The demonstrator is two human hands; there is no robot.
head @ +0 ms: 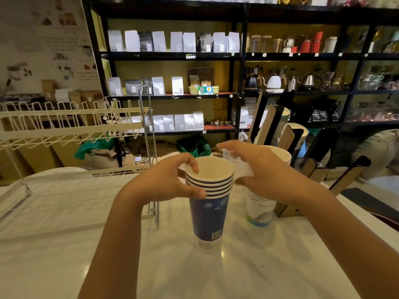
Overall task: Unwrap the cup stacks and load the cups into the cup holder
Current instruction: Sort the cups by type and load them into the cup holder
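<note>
One wide-angle head view looks forward and down across the table (pixel 64 244), close over both forearms. The cups (pixel 209 212) sit at centre, shelves (pixel 172 56) fill twelve o'clock, and a rack (pixel 64 126) lies at nine to ten o'clock.

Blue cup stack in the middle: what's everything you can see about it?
The blue cup stack is several nested paper cups, dark blue with pale prints, white inside, rims layered. It stands upright on the white table. The left hand grips its rims, one finger hooked over the top.
</note>
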